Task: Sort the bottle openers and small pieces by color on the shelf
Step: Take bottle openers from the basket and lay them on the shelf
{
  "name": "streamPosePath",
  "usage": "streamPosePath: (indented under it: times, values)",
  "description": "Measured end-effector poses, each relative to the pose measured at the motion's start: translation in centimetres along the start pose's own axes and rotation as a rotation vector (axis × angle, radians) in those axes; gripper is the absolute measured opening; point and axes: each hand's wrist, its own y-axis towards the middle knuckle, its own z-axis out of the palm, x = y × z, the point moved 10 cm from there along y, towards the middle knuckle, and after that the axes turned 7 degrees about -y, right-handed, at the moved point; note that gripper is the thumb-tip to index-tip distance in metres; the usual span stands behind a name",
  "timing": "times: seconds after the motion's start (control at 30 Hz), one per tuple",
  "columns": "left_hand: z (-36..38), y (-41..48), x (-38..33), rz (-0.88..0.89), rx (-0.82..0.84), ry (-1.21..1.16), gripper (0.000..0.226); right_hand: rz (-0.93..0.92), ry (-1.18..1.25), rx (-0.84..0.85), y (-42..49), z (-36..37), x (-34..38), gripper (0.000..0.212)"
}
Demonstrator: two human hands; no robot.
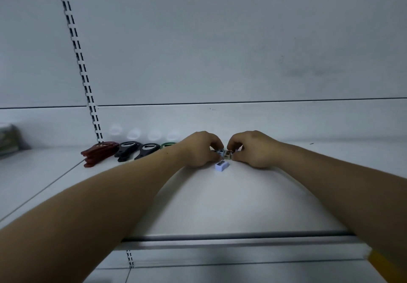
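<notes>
Both my forearms reach out from five and seven o'clock across the white shelf (220, 205) and meet near its back, knuckles up, wrists low over the surface. My left hand (199, 150) and right hand (253, 149) face each other, almost touching at the fingertips. Off at nine o'clock from my left hand lies a row of openers against the back panel: the stacked red bottle openers (99, 153) farthest out, then two black bottle openers (136, 150), then a green bottle opener (168, 144) partly hidden behind my left wrist. A slotted upright (77, 51) climbs the wall toward eleven o'clock, and a blurred packet (8, 139) sits at the far nine o'clock edge. Just at six o'clock from my fingertips a white small piece (222, 165) rests alone on the shelf, beside my left hand. The fingers of both hands are curled in, pinching a little cluster of small pieces (226, 153) between them; how many there are I cannot tell.
</notes>
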Motion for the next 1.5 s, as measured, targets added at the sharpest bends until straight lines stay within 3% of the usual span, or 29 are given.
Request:
streamPosePath:
  times: [0.17, 0.33, 0.47, 0.53, 0.63, 0.8, 0.9, 1.07, 1.27, 1.5]
  values:
    - [0.0, 0.7, 0.3, 0.011, -0.011, -0.031, 0.019, -0.006, 0.01, 0.01, 0.2, 0.1, -0.2, 0.026]
    - [0.1, 0.4, 1.0, -0.062, 0.029, -0.027, 0.047, 0.016, 0.078, -0.072, -0.6, -1.5, 0.1, 0.021]
    - [0.1, 0.1, 1.0, -0.06, 0.059, -0.034, 0.038, -0.048, 0.213, 0.0, -2.4, -1.3, 2.7, 0.013]
    - [0.2, 0.0, 0.8, -0.042, 0.064, -0.042, 0.034, -0.083, 0.177, 0.037, -3.0, -0.4, 3.7, 0.021]
    - [0.7, 0.2, 0.8, -0.026, 0.085, -0.042, 0.035, -0.133, 0.091, 0.031, -3.3, -0.2, 4.3, 0.007]
    - [0.8, 0.2, 0.3, -0.03, 0.083, -0.028, 0.053, 0.006, 0.023, 0.066, -3.2, -1.2, -0.5, 0.009]
    - [1.0, 0.3, -0.6, -0.013, 0.074, 0.005, 0.049, 0.073, 0.014, 0.017, -2.4, -1.5, -3.0, 0.012]
    - [1.2, 1.0, -1.5, 0.016, 0.054, 0.025, 0.038, 0.03, 0.021, 0.005, -0.8, -0.6, -2.4, 0.025]
    - [0.6, 0.6, 0.7, -0.094, 0.114, 0.058, 0.058, 0.085, -0.027, 0.077, -1.0, -1.0, -4.5, 0.05]
    - [0.0, 0.6, 1.8, -0.112, 0.033, -0.052, 0.045, 0.024, -0.039, 0.141, 0.3, 0.0, -3.3, 0.069]
